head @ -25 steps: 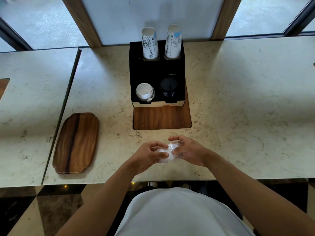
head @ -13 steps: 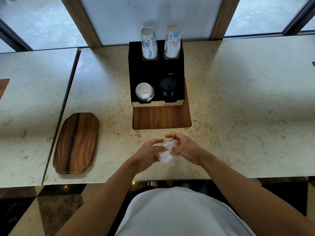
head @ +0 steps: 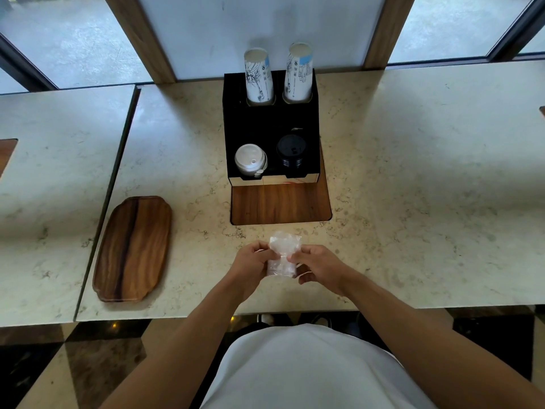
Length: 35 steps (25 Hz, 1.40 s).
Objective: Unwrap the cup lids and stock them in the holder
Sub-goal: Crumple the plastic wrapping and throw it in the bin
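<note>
Both hands, left hand and right hand, pinched the wrapped lids, not yet unwrapped; the holder at twelve o'clock awaited them.

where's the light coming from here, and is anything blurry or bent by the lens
Head view: daylight enters through the windows at the back, leaving soft sheen on the marble counter and dark, low-detail compartments in the black holder. The wide lens bows the counter edges and window frames. The clear wrapped packet, pinched by the left hand and right hand, looks washed out, so its contents cannot be made out.
</note>
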Each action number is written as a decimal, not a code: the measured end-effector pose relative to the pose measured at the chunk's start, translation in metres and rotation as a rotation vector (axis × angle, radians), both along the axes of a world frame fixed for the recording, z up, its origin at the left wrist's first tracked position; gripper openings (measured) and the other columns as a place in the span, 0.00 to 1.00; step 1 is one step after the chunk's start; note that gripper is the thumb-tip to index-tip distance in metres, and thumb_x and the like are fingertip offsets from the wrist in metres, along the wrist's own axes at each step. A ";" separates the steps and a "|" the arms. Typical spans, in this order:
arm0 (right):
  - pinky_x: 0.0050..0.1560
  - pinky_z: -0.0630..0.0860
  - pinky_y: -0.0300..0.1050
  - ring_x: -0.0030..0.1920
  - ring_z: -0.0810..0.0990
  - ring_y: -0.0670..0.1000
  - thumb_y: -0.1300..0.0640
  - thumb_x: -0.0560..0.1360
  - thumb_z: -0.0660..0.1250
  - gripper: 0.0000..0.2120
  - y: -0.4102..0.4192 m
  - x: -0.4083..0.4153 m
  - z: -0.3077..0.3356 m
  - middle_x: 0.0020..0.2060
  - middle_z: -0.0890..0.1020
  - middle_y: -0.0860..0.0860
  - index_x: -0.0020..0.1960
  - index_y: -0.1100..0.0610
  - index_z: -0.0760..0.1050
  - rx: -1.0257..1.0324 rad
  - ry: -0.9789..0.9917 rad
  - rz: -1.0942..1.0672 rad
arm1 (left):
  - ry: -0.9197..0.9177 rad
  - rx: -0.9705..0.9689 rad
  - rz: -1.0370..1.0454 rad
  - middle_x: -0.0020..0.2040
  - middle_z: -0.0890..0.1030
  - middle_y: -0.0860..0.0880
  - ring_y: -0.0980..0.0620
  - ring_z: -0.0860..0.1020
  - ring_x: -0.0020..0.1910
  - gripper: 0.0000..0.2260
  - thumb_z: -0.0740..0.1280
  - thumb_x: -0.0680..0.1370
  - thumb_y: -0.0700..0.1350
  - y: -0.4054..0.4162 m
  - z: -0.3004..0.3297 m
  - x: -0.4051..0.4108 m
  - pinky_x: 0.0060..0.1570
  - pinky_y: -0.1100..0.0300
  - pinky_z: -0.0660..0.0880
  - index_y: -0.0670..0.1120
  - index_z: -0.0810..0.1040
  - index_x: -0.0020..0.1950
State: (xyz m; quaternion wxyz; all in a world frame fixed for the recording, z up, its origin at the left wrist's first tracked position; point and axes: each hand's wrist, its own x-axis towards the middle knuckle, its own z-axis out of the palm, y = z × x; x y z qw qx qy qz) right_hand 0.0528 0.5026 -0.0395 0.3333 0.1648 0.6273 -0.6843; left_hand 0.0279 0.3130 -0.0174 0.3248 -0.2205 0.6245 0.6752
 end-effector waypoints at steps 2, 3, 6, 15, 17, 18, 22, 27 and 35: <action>0.37 0.79 0.44 0.39 0.82 0.53 0.57 0.76 0.71 0.06 -0.001 -0.001 0.003 0.40 0.85 0.54 0.51 0.57 0.84 -0.012 0.032 -0.059 | -0.026 0.031 -0.018 0.60 0.81 0.35 0.38 0.83 0.50 0.11 0.66 0.78 0.31 -0.002 0.002 0.000 0.40 0.53 0.81 0.37 0.78 0.60; 0.36 0.78 0.44 0.37 0.81 0.53 0.60 0.77 0.71 0.04 0.000 -0.001 0.005 0.39 0.84 0.54 0.50 0.57 0.84 -0.018 0.043 -0.077 | -0.041 0.042 -0.044 0.61 0.80 0.35 0.38 0.83 0.49 0.12 0.66 0.79 0.33 -0.003 0.002 0.000 0.39 0.53 0.81 0.38 0.77 0.61; 0.33 0.76 0.44 0.34 0.78 0.51 0.63 0.78 0.69 0.07 0.001 -0.003 0.009 0.39 0.84 0.55 0.54 0.59 0.83 -0.055 0.039 -0.088 | -0.074 0.143 -0.088 0.62 0.78 0.33 0.39 0.81 0.45 0.12 0.63 0.81 0.38 -0.008 0.005 0.001 0.36 0.51 0.80 0.41 0.77 0.65; 0.30 0.73 0.42 0.35 0.79 0.52 0.60 0.79 0.68 0.09 0.003 -0.010 0.012 0.46 0.82 0.57 0.58 0.54 0.83 -0.083 0.004 -0.065 | -0.038 0.167 -0.011 0.49 0.82 0.34 0.42 0.80 0.34 0.12 0.63 0.79 0.29 -0.014 0.007 -0.004 0.32 0.54 0.81 0.37 0.78 0.61; 0.29 0.75 0.43 0.35 0.80 0.54 0.59 0.81 0.67 0.12 0.004 -0.009 0.010 0.49 0.83 0.59 0.63 0.50 0.80 -0.125 -0.040 -0.089 | -0.081 0.218 0.052 0.47 0.83 0.34 0.43 0.81 0.34 0.14 0.64 0.79 0.29 -0.014 0.006 -0.003 0.31 0.55 0.81 0.38 0.78 0.63; 0.29 0.76 0.43 0.34 0.80 0.54 0.60 0.81 0.67 0.13 0.003 -0.008 0.010 0.49 0.83 0.60 0.64 0.50 0.80 -0.178 -0.063 -0.117 | -0.108 0.258 0.081 0.46 0.84 0.34 0.43 0.81 0.34 0.14 0.63 0.80 0.29 -0.014 0.006 -0.002 0.31 0.56 0.81 0.38 0.78 0.64; 0.31 0.78 0.43 0.34 0.81 0.53 0.64 0.82 0.64 0.13 0.002 -0.006 0.006 0.45 0.85 0.60 0.61 0.55 0.83 -0.381 -0.121 -0.253 | -0.196 0.390 0.182 0.48 0.84 0.34 0.44 0.83 0.36 0.14 0.61 0.80 0.30 -0.014 0.004 0.001 0.33 0.58 0.83 0.38 0.81 0.62; 0.32 0.79 0.46 0.34 0.81 0.56 0.52 0.79 0.63 0.16 0.003 -0.012 0.009 0.43 0.84 0.62 0.50 0.61 0.86 -0.436 -0.210 -0.284 | -0.203 0.431 0.139 0.49 0.83 0.35 0.39 0.81 0.37 0.14 0.61 0.74 0.40 -0.015 0.004 -0.003 0.34 0.53 0.81 0.34 0.80 0.53; 0.43 0.80 0.44 0.41 0.83 0.53 0.62 0.75 0.74 0.07 0.005 -0.015 0.012 0.48 0.85 0.59 0.53 0.58 0.82 -0.008 0.018 -0.066 | 0.134 0.003 -0.196 0.50 0.85 0.37 0.40 0.86 0.43 0.12 0.76 0.75 0.37 -0.021 0.000 -0.008 0.40 0.53 0.83 0.42 0.84 0.57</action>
